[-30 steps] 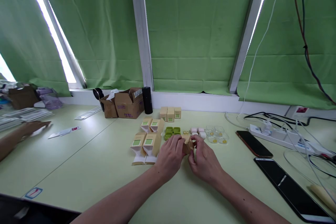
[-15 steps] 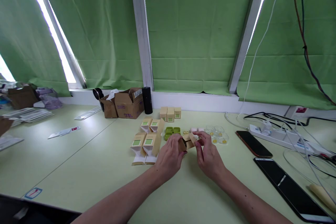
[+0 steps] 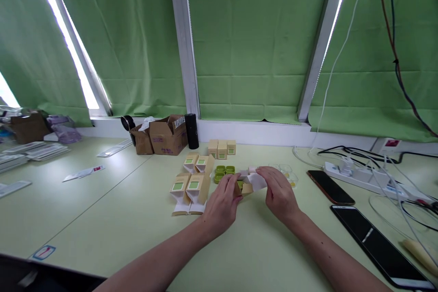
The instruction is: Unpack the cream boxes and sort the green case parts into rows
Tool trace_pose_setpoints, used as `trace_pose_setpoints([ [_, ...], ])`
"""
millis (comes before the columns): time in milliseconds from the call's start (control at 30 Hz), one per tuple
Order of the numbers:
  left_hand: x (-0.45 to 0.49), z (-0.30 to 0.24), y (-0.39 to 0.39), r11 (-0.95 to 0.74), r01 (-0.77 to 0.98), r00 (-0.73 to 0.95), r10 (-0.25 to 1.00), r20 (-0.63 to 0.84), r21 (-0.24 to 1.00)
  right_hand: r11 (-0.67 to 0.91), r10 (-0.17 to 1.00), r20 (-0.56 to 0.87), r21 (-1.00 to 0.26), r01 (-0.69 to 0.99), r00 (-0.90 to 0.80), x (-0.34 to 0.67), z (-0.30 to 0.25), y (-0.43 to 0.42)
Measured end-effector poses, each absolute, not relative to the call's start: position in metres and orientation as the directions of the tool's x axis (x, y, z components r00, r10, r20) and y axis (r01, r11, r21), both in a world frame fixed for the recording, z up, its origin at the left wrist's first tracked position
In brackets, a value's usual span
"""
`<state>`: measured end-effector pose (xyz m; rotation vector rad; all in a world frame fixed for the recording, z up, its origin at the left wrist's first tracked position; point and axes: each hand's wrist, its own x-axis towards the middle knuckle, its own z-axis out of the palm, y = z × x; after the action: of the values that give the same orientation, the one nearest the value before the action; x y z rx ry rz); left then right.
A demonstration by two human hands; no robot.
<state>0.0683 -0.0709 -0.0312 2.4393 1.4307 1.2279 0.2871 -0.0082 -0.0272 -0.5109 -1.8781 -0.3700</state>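
My left hand (image 3: 220, 203) is wrapped round a small kraft cardboard box (image 3: 247, 189) lying on its side, and something green shows inside. With its fingertips, my right hand (image 3: 281, 194) grips the box's opened flap (image 3: 257, 181), whose inner face is white. Just left of my left hand stand several kraft boxes (image 3: 194, 184) with green squares and white-lined flaps folded open. Behind it sit several small green cups (image 3: 225, 169). A pale pinkish piece (image 3: 252, 169) is partly hidden beyond the flap. Clear plastic cups (image 3: 290, 176) with yellow bits lie past my right hand.
Closed kraft boxes (image 3: 222, 149) stand at the back near a black cylinder (image 3: 192, 131) and a larger brown carton (image 3: 167, 137). On the right are two phones (image 3: 331, 187) (image 3: 376, 242), a power strip (image 3: 369, 178) and loose cables. Flat packets (image 3: 83, 173) lie on the left.
My right hand has moved slightly right and pulled the box's flap outward, so its white inner side and the green inside now show. My left hand stays on the box.
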Motion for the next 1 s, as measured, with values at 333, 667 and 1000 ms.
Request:
trace_pose_setpoints([
  [333,0.066,-0.037,-0.068,-0.568,0.707,0.25,0.758,0.602,0.421,0.868,0.195,0.904,0.022,0.497,-0.381,0.284,-0.03,-0.014],
  [667,0.067,-0.034,-0.067,-0.565,0.703,0.232,0.756,0.612,0.432,0.894,0.255,0.884,-0.061,0.444,-0.393,0.278,-0.024,-0.027],
  [1000,0.064,-0.034,-0.067,-0.554,0.696,0.212,0.767,0.605,0.458,0.876,0.292,0.837,-0.04,0.48,-0.463,0.271,-0.03,-0.033],
])
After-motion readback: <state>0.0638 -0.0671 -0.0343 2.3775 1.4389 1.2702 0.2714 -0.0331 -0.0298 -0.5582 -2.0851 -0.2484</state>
